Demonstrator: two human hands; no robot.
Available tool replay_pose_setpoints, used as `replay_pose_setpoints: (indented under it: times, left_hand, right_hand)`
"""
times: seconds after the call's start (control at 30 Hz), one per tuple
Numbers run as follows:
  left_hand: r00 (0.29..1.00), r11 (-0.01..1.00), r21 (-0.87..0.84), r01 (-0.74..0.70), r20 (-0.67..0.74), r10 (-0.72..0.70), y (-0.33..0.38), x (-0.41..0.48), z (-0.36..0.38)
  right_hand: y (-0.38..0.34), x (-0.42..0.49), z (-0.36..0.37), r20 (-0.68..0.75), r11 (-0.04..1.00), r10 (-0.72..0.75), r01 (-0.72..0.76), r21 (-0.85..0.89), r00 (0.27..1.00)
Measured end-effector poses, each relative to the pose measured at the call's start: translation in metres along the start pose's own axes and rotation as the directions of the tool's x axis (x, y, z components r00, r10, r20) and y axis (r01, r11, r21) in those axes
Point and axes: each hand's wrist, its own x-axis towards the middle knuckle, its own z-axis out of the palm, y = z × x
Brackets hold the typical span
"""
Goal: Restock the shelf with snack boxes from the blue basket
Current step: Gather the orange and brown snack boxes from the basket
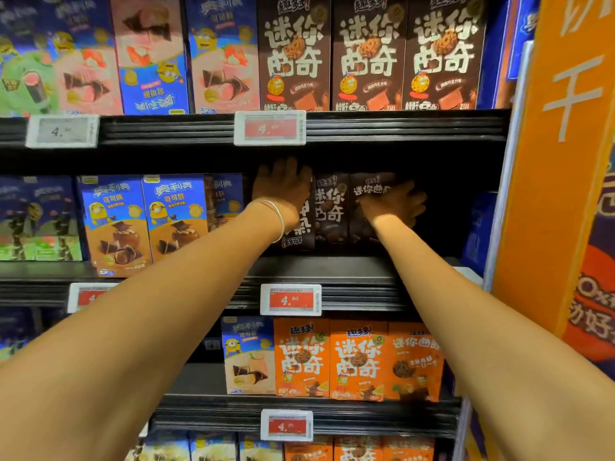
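Dark snack boxes (331,207) stand against both palms (deep in the shelf (332,271)); left hand (283,191) and right hand (392,202) reach outstretched, each grip spread flat.

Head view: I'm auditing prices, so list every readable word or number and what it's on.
"迷你曲奇": dark brown boxes on the top shelf, and orange boxes
"趣多多!": top of the orange boxes
"奥利奥": blue boxes
"4.90": red price tags
"4.": white price tag, remaining digits blurred
"干": orange sign
Small print on boxes and tags: too blurred to read.
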Motion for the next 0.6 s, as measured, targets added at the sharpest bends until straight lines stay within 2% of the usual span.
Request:
replay_pose_setpoints:
  times: [0.1, 0.2, 0.37, 0.47, 0.6]
  left_hand:
    - [1.0, 0.999, 0.045, 0.006, 0.008, -0.006, -0.002, 0.005, 0.0]
    - [1.0, 0.997, 0.077, 0.01, 0.009, -0.01, -0.002, 0.008, 0.0]
    - [0.999, 0.997, 0.078, 0.021, -0.03, -0.019, -0.001, 0.01, 0.007]
    - [0.999, 0.998, 0.061, 0.025, -0.043, -0.023, -0.001, 0.01, 0.008]
    - [1.0, 0.996, 0.081, 0.026, 0.014, -0.027, -0.003, 0.009, 0.005]
  right_hand:
    - [0.009, 0.014, 0.011, 0.23, 0.996, 0.08, -0.086, 0.017, 0.97]
    - [0.017, 0.019, 0.023, 0.389, 0.98, 0.023, -0.098, 0.175, 0.921]
    - [0.02, 0.024, 0.029, 0.417, 0.952, 0.017, -0.143, 0.272, 0.909]
    - [0.025, 0.029, 0.031, 0.393, 0.955, 0.023, -0.137, 0.264, 0.919]
    - [0.029, 0.031, 0.032, 0.407, 0.944, 0.044, -0.171, 0.281, 0.913]
